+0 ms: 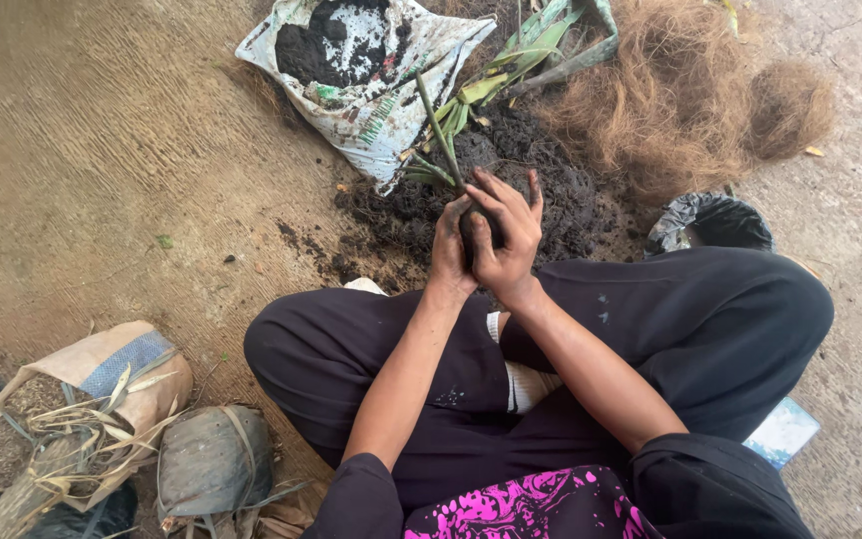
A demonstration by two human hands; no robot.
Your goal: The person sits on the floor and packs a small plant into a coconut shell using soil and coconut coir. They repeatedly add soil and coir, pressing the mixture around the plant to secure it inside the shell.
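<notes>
Seedling (440, 135) — stem slanting up-left — both hands' grip (448, 243) (507, 232) closed round its root ball.

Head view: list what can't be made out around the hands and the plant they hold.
- Root ball between the left hand and right hand: covered by the fingers; its shape is hidden.
- Seedling base: lost behind the hands.
- Black pot bag: the knee hides its lower part; its inside is too dark to read.
- White soil sack: top cut off by the frame edge.
- Sacks at lower left: cut off by the frame edge.
</notes>
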